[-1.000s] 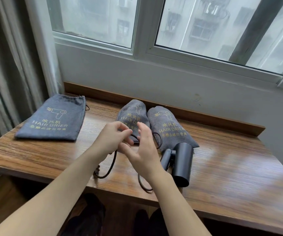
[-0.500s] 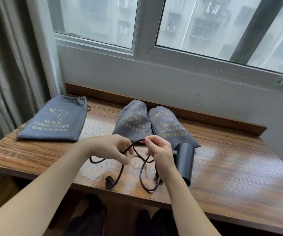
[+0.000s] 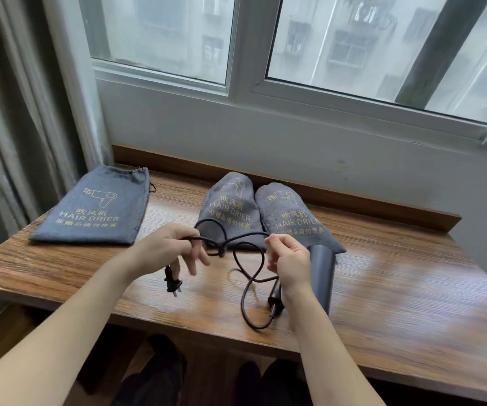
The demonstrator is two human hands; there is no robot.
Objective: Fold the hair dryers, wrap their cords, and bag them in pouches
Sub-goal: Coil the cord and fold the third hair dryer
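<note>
Head cam, the only view here: the left hand (image 3: 172,247) is curled round the thin black power cord (image 3: 245,276) near its plug end, with the black two-pin plug (image 3: 172,285) dangling just below the fingers, above the front edge of the wood-grain desk (image 3: 397,288). The right hand (image 3: 289,262) pinches the same cord further along, so a tangled loop hangs between the two hands and drops toward the front edge. The dark grey folding hair dryer (image 3: 321,276) lies right behind the right hand, near the middle of the desk, barrel pointing toward the person.

Two filled grey fabric pouches with gold "HAIR DRIER" print (image 3: 230,212) sit side by side toward the back edge, touching each other. One flat empty grey pouch (image 3: 95,212) lies at the back left corner, well apart from the dryer.

My take: this looks like the cord-wrapping step. I'd shake the crossing out of that loop first, then coil evenly from the dryer end toward the plug, keeping light tension so the coil doesn't spring open before bagging.
</note>
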